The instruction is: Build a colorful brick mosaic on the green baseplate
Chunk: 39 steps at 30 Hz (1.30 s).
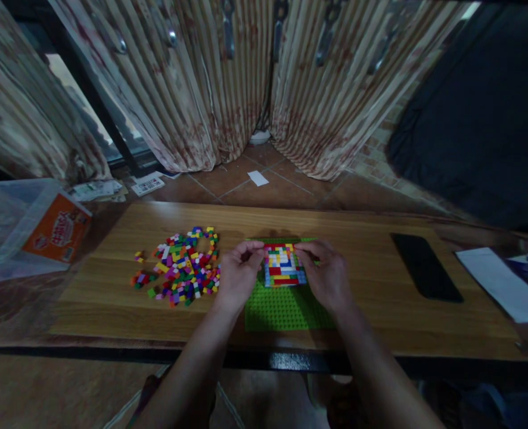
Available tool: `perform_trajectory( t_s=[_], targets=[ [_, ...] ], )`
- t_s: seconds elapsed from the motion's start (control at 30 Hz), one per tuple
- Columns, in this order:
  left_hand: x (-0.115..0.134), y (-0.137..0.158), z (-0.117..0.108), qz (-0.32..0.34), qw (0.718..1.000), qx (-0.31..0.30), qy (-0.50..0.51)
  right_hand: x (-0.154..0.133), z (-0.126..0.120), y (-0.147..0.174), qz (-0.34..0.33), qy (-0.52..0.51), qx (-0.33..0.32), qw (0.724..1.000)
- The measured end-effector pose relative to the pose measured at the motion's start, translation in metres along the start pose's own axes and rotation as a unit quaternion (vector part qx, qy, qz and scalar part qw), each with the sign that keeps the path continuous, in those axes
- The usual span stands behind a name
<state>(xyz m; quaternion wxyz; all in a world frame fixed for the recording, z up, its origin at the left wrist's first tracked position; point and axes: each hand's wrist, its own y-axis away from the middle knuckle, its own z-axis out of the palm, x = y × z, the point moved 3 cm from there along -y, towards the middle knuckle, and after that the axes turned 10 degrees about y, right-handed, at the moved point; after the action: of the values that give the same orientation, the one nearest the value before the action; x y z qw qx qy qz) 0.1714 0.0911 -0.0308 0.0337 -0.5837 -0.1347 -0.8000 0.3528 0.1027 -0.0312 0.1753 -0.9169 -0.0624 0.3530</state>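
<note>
Striped curtains (241, 89) with reddish blotches hung across the far side. Nearer stood a long wooden table (382, 268) with a dark near edge, and beyond its right end, on the far side, bulked something under a dark cover (483, 113). A clear plastic bin (9, 208) bearing an orange label sat off the table's left end. On the table, right of the brick pile, lay a green studded baseplate (286, 313). The pile of loose bricks (188, 268), in many colours, spread over the left part, a few strays at its left fringe. A white sheet of paper (505, 283) lay at the far right, with a black flat slab (425, 266) just left of it.

The left hand (237, 274) pinched the far left corner of a multicoloured brick build (285, 268) between thumb and fingers; the right hand (326, 271) grasped the far right corner the same way. The build was between the two hands, over the far half of the baseplate; whether it was seated on the studs or raised above them could not be told. Smallest was a white card (258, 178) on the tiled floor (228, 185) beyond the table.
</note>
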Motion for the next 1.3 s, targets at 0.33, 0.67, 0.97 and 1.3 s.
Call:
perform_trajectory(
  t_s=[0.33,0.67,0.97,1.3],
  targets=[
    [-0.002,-0.002,-0.001,0.006,1.000,-0.011,0.000,0.003,0.004,0.000,0.116,-0.094,0.018,0.989],
    [-0.005,-0.003,-0.002,0.011,1.000,-0.023,0.002,0.017,0.013,-0.003,0.180,-0.162,0.032,0.970],
    [-0.011,-0.006,-0.003,0.028,0.998,-0.031,-0.047,0.021,0.017,-0.008,0.211,-0.186,0.021,0.960],
    [-0.014,-0.003,-0.001,0.046,0.994,-0.040,-0.089,0.019,0.016,-0.011,0.174,-0.149,0.007,0.973]
  ],
)
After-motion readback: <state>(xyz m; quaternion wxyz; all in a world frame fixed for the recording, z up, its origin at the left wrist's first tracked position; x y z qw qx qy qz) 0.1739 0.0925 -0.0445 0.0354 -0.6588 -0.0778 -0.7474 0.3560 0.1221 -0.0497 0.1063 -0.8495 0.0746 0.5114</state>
